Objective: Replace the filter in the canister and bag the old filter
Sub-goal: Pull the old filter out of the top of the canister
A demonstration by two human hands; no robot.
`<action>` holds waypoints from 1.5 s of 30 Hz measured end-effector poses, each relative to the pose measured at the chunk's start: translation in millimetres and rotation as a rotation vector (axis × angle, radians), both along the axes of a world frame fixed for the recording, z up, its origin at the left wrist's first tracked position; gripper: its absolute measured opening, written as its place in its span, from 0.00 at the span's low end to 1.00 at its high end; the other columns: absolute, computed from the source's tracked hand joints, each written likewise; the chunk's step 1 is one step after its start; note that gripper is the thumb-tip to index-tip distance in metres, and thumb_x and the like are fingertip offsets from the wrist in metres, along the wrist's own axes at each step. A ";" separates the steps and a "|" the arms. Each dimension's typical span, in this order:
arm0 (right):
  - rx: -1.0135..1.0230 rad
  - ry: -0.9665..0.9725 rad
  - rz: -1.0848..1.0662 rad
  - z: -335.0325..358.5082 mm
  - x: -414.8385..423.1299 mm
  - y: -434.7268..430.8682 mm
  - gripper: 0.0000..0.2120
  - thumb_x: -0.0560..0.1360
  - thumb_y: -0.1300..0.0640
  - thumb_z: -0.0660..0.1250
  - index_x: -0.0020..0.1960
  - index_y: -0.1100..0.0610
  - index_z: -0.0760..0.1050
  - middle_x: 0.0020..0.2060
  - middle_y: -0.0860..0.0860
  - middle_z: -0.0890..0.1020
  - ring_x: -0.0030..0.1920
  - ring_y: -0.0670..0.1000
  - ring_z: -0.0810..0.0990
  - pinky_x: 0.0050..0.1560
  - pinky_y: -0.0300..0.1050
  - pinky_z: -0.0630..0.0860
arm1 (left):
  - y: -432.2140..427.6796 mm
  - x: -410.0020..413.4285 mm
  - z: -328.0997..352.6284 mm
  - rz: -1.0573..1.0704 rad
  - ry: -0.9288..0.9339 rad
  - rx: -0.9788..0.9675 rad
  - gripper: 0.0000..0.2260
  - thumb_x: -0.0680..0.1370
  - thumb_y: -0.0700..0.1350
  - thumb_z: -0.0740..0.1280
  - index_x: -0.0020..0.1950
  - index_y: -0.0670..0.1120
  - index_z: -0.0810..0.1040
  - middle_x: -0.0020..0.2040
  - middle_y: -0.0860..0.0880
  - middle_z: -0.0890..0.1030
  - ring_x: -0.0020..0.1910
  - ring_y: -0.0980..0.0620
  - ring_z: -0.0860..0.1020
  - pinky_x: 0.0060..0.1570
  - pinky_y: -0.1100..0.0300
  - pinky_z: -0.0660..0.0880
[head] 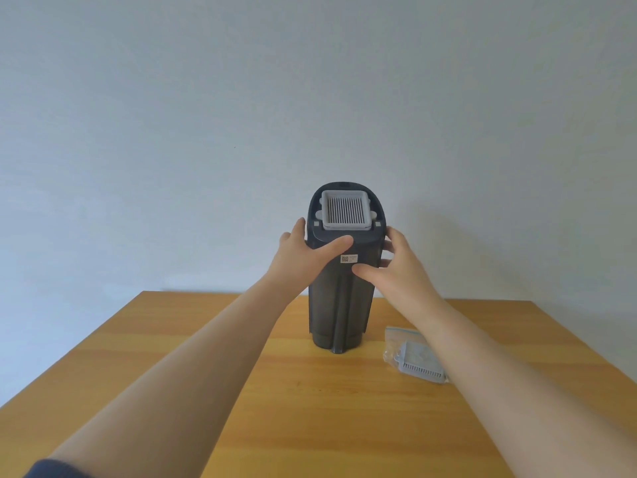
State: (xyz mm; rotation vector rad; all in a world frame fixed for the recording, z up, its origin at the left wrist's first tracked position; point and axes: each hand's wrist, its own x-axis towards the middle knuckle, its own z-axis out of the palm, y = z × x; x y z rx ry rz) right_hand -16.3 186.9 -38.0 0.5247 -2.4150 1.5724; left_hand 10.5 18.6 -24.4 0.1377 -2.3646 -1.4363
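Nearest you, your 2 forearms run out over the wooden table (pixel 241 408), a dark sleeve (pixel 51 469) just showing at the lower left. To your right, partly hidden behind your right forearm, a clear zip bag (pixel 401 341) lies flat on the table with a grey filter (pixel 422 365) in or on it; you cannot tell from here whether that filter is fully inside or whether the zip is closed.

Further out, the dark canister (pixel 339 305) stands upright near the middle of the table. Your left hand (pixel 303 257) is spread around its upper left side, thumb laid across the front just above the small white label (pixel 349 259). Your right hand (pixel 393 267) is also spread, thumb touching the front below the label and fingers curled round the right edge. Neither hand is pinching anything; both brace the body.

On top, a second filter (pixel 347 210), white-framed with pleats showing, sits in the square recess and looks level with its frame.

My reading: the swap is at or near its end, with 1 filter seated and 1 by the bag. Next, I'd have you press the seated filter's rim to confirm it is fully home while 1 hand steadies the canister, then check the bag holds the old filter and seal it.
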 end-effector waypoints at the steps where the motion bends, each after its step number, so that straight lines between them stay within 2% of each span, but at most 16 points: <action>1: -0.004 -0.001 0.005 -0.1 3.0 0.8 0.37 0.72 0.55 0.75 0.75 0.47 0.60 0.66 0.45 0.74 0.54 0.48 0.79 0.49 0.41 0.76 | 1.6 3.1 1.6 -0.007 0.004 0.027 0.44 0.66 0.71 0.72 0.77 0.54 0.65 0.69 0.50 0.68 0.64 0.48 0.74 0.62 0.54 0.74; 3: -0.003 0.001 0.015 -0.3 8.4 1.6 0.38 0.72 0.55 0.75 0.75 0.47 0.59 0.64 0.44 0.73 0.52 0.45 0.77 0.43 0.35 0.72 | 2.6 2.6 1.3 -0.006 0.023 0.093 0.37 0.71 0.63 0.73 0.76 0.52 0.66 0.66 0.49 0.66 0.61 0.49 0.74 0.57 0.57 0.72; 7: -0.040 -0.029 0.034 -2.0 15.5 4.6 0.37 0.72 0.57 0.75 0.74 0.46 0.60 0.63 0.44 0.72 0.55 0.47 0.77 0.44 0.36 0.72 | 4.0 3.8 -3.3 -0.042 0.061 0.193 0.37 0.69 0.59 0.77 0.72 0.51 0.65 0.67 0.49 0.71 0.61 0.51 0.77 0.57 0.56 0.77; 10: -0.077 -0.076 0.050 -1.3 16.1 8.4 0.32 0.74 0.61 0.69 0.74 0.46 0.62 0.63 0.45 0.74 0.58 0.47 0.78 0.44 0.35 0.71 | 6.4 7.5 -6.3 -0.094 0.069 0.231 0.31 0.73 0.54 0.77 0.68 0.52 0.62 0.61 0.54 0.75 0.54 0.58 0.78 0.44 0.66 0.75; 12: -0.097 -0.087 0.052 3.0 16.2 9.7 0.27 0.76 0.63 0.63 0.72 0.48 0.65 0.61 0.45 0.76 0.54 0.43 0.77 0.41 0.35 0.70 | 7.7 10.1 -7.0 -0.100 0.089 0.225 0.32 0.74 0.54 0.76 0.70 0.51 0.61 0.61 0.54 0.75 0.53 0.61 0.77 0.44 0.67 0.74; 14: -0.124 -0.081 0.040 10.6 16.1 9.5 0.25 0.76 0.64 0.60 0.71 0.49 0.68 0.60 0.46 0.77 0.53 0.43 0.77 0.46 0.39 0.74 | 7.2 13.0 -5.8 -0.118 0.097 0.231 0.33 0.74 0.54 0.75 0.72 0.52 0.60 0.62 0.55 0.75 0.54 0.63 0.76 0.46 0.66 0.74; 17: -0.174 -0.049 -0.012 26.3 10.7 7.6 0.25 0.76 0.61 0.58 0.73 0.50 0.69 0.64 0.47 0.77 0.62 0.50 0.76 0.63 0.54 0.75 | 4.5 12.9 -7.6 -0.160 0.121 0.224 0.34 0.74 0.54 0.75 0.74 0.54 0.61 0.65 0.55 0.76 0.58 0.64 0.76 0.51 0.65 0.74; 19: -0.189 -0.033 -0.043 39.3 8.0 6.0 0.23 0.76 0.59 0.58 0.70 0.52 0.73 0.63 0.49 0.79 0.63 0.51 0.77 0.66 0.56 0.74 | 2.0 12.8 -7.9 -0.200 0.138 0.202 0.33 0.74 0.52 0.76 0.74 0.55 0.62 0.66 0.56 0.76 0.59 0.64 0.77 0.51 0.68 0.75; 21: -0.184 -0.024 -0.063 47.9 6.8 5.1 0.20 0.76 0.57 0.59 0.66 0.52 0.76 0.59 0.49 0.81 0.61 0.51 0.79 0.63 0.57 0.76 | -0.5 11.8 -7.5 -0.253 0.141 0.195 0.34 0.73 0.49 0.78 0.73 0.54 0.63 0.65 0.57 0.77 0.59 0.65 0.78 0.49 0.71 0.76; 24: -0.164 -0.015 -0.089 50.6 6.2 4.7 0.18 0.75 0.58 0.62 0.64 0.52 0.78 0.55 0.47 0.82 0.57 0.50 0.80 0.61 0.56 0.78 | -4.8 7.4 -10.2 -0.317 0.130 0.139 0.42 0.67 0.44 0.83 0.75 0.53 0.63 0.67 0.55 0.77 0.63 0.60 0.78 0.56 0.64 0.79; 26: -0.163 -0.008 -0.098 49.3 5.9 4.3 0.18 0.75 0.59 0.63 0.64 0.52 0.77 0.55 0.46 0.82 0.57 0.49 0.80 0.60 0.55 0.78 | -5.1 6.8 -13.3 -0.304 0.135 0.117 0.45 0.64 0.40 0.84 0.73 0.52 0.62 0.66 0.57 0.76 0.62 0.61 0.78 0.53 0.67 0.79; 28: -0.159 0.012 -0.102 49.0 6.8 3.8 0.17 0.76 0.58 0.64 0.64 0.52 0.76 0.55 0.45 0.81 0.58 0.49 0.80 0.57 0.49 0.78 | -2.7 7.6 -14.6 -0.279 0.151 0.119 0.45 0.64 0.37 0.83 0.73 0.53 0.60 0.64 0.59 0.75 0.59 0.65 0.77 0.48 0.73 0.77; 31: -0.117 0.062 -0.116 47.9 7.3 1.5 0.15 0.77 0.53 0.67 0.63 0.51 0.74 0.52 0.43 0.78 0.56 0.47 0.78 0.47 0.39 0.75 | -2.9 3.3 -15.0 -0.273 0.176 0.110 0.45 0.62 0.38 0.84 0.73 0.52 0.64 0.64 0.57 0.78 0.59 0.63 0.79 0.51 0.68 0.78; 35: 0.008 0.176 -0.151 48.2 9.5 -8.8 0.27 0.72 0.44 0.71 0.68 0.50 0.70 0.60 0.46 0.76 0.58 0.47 0.76 0.56 0.48 0.78 | -0.3 1.5 -14.0 -0.271 0.184 0.090 0.44 0.59 0.42 0.85 0.70 0.52 0.68 0.64 0.54 0.79 0.60 0.58 0.81 0.55 0.60 0.80; 39: 0.103 0.225 -0.183 51.9 14.1 -22.9 0.39 0.63 0.35 0.72 0.71 0.47 0.68 0.63 0.47 0.71 0.61 0.48 0.75 0.57 0.53 0.79 | 5.7 5.2 -13.8 -0.238 0.164 0.092 0.42 0.62 0.40 0.84 0.67 0.55 0.64 0.63 0.54 0.77 0.57 0.60 0.79 0.45 0.69 0.77; 45: 0.206 0.258 -0.268 50.1 16.8 -32.6 0.41 0.65 0.37 0.73 0.73 0.48 0.65 0.66 0.50 0.69 0.64 0.53 0.73 0.59 0.56 0.77 | 5.6 4.6 -14.0 -0.260 0.138 0.135 0.45 0.64 0.39 0.83 0.72 0.52 0.59 0.61 0.57 0.77 0.56 0.64 0.78 0.42 0.73 0.76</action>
